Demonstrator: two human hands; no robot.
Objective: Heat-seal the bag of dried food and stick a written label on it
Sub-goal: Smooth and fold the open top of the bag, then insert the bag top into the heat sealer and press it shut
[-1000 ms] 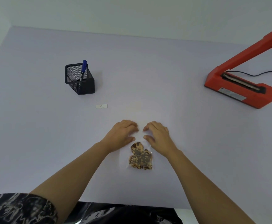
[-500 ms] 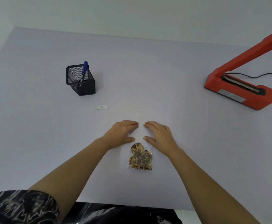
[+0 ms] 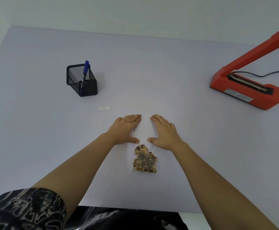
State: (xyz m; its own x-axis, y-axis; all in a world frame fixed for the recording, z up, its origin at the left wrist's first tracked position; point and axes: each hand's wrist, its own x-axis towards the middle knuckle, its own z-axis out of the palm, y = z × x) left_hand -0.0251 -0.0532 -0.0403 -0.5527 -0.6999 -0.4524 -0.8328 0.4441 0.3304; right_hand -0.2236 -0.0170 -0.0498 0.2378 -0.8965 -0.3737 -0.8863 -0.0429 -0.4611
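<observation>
Both your hands are flat on the bag (image 3: 143, 130), fingers straight, palms down, nothing gripped. Your left hand (image 3: 126, 128) presses the bag's left edge and your right hand (image 3: 164, 131) presses its right edge. A strip of clear, empty film shows between them.

The bag lies flat on the counter (image 3: 35, 130). Its empty upper part is under and between your hands. The dried food (image 3: 144, 161) is bunched at the end nearer you, just below your thumbs and between your forearms.

The label (image 3: 104, 108) is a small white slip lying flat, just beyond your left hand and off to its left, not touching the bag. Whether anything legible is written on it, can't tell.

The black mesh pen holder (image 3: 81, 80) stands further out past the label, with a blue pen (image 3: 85, 70) upright in it.

The red heat sealer (image 3: 246, 90) sits well apart from your right hand, out to the right and further away. Its arm is raised and a black cable (image 3: 265, 74) runs off behind it.

A patterned sleeve (image 3: 24, 211) covers your left upper arm.
</observation>
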